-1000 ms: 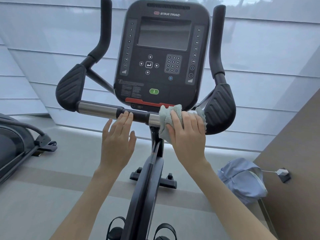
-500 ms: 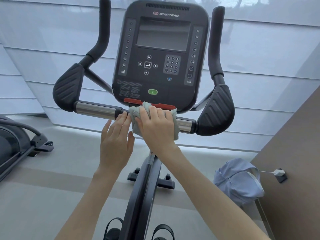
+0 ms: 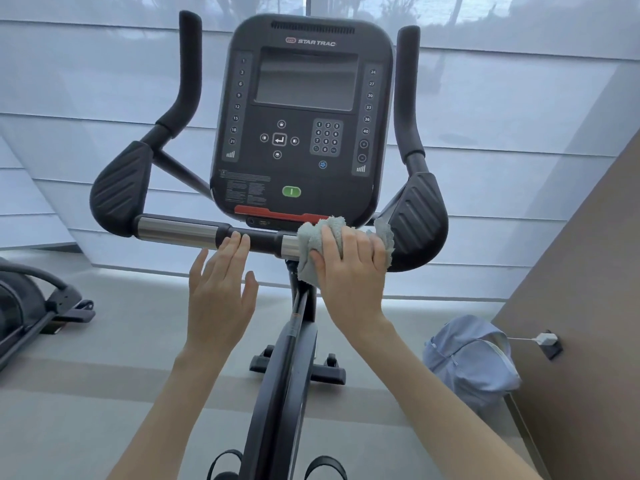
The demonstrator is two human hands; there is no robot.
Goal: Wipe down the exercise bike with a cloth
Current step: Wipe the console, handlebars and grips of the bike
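The cloth (image 3: 313, 239) is a pale grey-green terry rag, thick and nubbly. It is bunched over the right end of the exercise bike's (image 3: 287, 375) crossbar (image 3: 180, 232), just below the red strip at the foot of the console (image 3: 304, 126). One frayed corner pokes out against the ribbed black right elbow pad (image 3: 415, 216), and a fold hangs beneath the bar.

The right grip (image 3: 346, 268), a bare hand, lies on top of the cloth with its fingers curled over it and the bar, holding it there. The left grip (image 3: 221, 289), also bare, holds nothing. Its fingers are straight and together, with the tips touching the black middle sleeve of the crossbar beside the chrome section.

The console screen is dark. Two upright handles rise on either side of it, and a left elbow pad (image 3: 121, 188) matches the right one. On the floor (image 3: 104, 393) to the right, a light blue bag (image 3: 471, 358) sits against a brown wall. Part of another machine (image 3: 24, 306) shows at the left edge. Pale blinds (image 3: 519, 133) fill the background.
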